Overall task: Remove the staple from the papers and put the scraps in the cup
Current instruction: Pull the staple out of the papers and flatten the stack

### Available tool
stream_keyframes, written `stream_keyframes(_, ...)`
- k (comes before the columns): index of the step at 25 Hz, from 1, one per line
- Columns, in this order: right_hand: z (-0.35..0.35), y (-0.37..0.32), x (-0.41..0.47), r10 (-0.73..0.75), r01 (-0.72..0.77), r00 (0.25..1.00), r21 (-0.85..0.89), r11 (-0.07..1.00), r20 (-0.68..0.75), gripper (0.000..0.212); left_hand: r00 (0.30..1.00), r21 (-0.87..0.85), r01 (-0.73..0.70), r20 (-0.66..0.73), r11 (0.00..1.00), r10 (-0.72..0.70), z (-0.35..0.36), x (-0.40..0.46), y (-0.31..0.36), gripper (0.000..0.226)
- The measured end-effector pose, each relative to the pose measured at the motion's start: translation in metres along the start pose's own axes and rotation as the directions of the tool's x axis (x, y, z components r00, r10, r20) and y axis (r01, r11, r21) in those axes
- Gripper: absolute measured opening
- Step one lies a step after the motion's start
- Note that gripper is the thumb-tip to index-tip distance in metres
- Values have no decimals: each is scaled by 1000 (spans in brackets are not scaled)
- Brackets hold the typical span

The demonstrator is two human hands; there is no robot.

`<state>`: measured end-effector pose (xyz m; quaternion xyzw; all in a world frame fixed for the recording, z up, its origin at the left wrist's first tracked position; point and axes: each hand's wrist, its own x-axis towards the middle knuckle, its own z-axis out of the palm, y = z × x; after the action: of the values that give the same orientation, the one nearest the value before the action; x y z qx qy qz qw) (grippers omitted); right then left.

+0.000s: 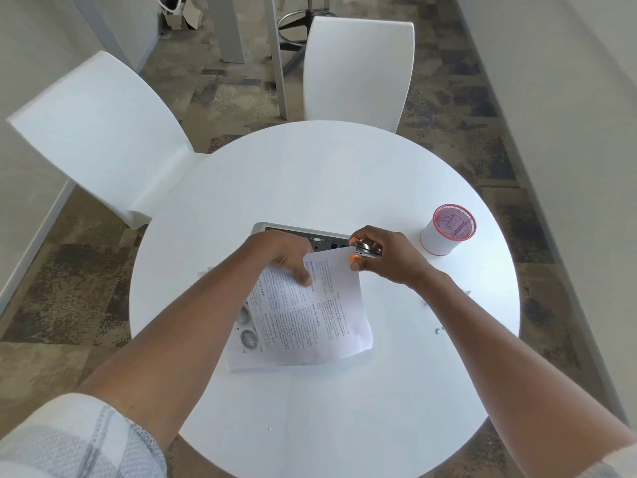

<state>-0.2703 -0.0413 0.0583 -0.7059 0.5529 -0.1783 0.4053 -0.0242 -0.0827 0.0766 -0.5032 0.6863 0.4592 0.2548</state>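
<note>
The right hand [382, 257] is closed around a metal staple remover [367, 250] with orange tips, its thumb under the tool and its fingers curled over it; the remover's claws sit at the far right corner of the papers [306, 315], where the top sheet lifts slightly. Whether the claws have a staple between them is too small to tell. The left hand [286, 257] presses down on the far edge of the papers just left of that corner, fingers bent and thumb tip flat on the printed page, pinning the stack to the table [324, 181].

The papers lie near the table's middle, a few printed sheets fanned slightly, with text columns and two round grey figures at their left edge. Beyond the papers, partly under both hands, a grey panel with ports [296, 231] is set in the tabletop. To the right of the papers and well apart from them stands the cup [448, 229], white with a red rim and mesh inside, upright. A few small scraps [438, 330] lie on the table right of the papers, near the right forearm. Two white chairs [358, 70] stand beyond the table
</note>
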Motion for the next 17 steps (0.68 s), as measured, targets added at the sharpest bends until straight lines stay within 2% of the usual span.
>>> stream_keyframes(11, 0, -4, 4, -9, 11, 999, -28, 1000, 49, 20, 1000, 34, -13, -2, 999, 13, -1, -4, 11, 40)
stream_keyframes(17, -1, -6, 4, -24, 25, 1000, -44, 999, 20, 17, 999, 39, -32, -12, 999, 33, -2, -7, 16, 32)
